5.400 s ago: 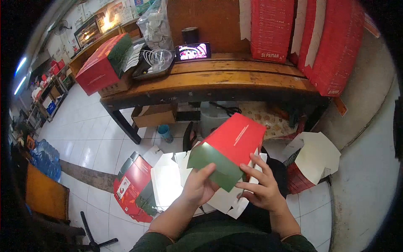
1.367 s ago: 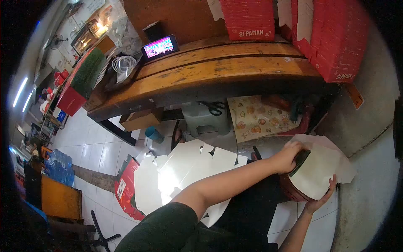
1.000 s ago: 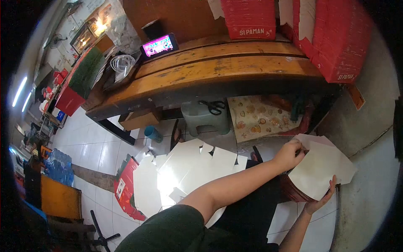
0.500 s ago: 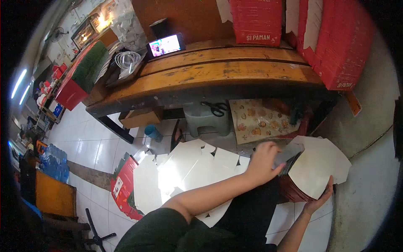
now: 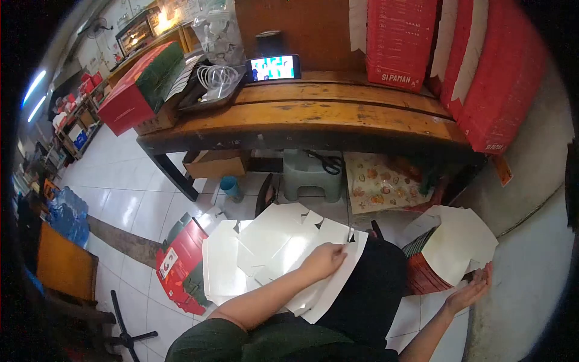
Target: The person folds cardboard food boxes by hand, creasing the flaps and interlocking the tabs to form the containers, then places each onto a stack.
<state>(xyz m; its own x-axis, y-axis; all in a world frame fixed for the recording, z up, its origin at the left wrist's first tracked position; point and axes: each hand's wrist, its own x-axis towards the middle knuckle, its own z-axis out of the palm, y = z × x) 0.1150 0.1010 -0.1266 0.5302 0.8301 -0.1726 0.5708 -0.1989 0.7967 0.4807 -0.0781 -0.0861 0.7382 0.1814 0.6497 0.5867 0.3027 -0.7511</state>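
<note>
A white-faced cardboard box blank (image 5: pixel 280 232) with cut slots lies across my lap. My left hand (image 5: pixel 325 260) is closed over it near its right-hand flap, fingers curled against the card; the fingertips are partly hidden. At the right stands a stack of similar blanks (image 5: pixel 461 238), white on top, with red and dark edges showing. My right hand (image 5: pixel 471 291) is open at the stack's near right corner, palm turned up and fingers by the edge. A red and green printed blank (image 5: pixel 184 262) lies left of my lap, partly under the white one.
A wooden bench (image 5: pixel 325 114) stands ahead, with a lit phone (image 5: pixel 272 68) and red SI PAMAN cartons (image 5: pixel 399 45) on it. Beneath are a grey stool (image 5: pixel 310 178) with black scissors (image 5: pixel 325 161) and a blue cup (image 5: pixel 230 187). A wall (image 5: pixel 534 235) closes the right side.
My left hand has moved from the stack's upper left side back to the blank on my lap. My right hand has shifted slightly down and outward at the stack. The view has tilted.
</note>
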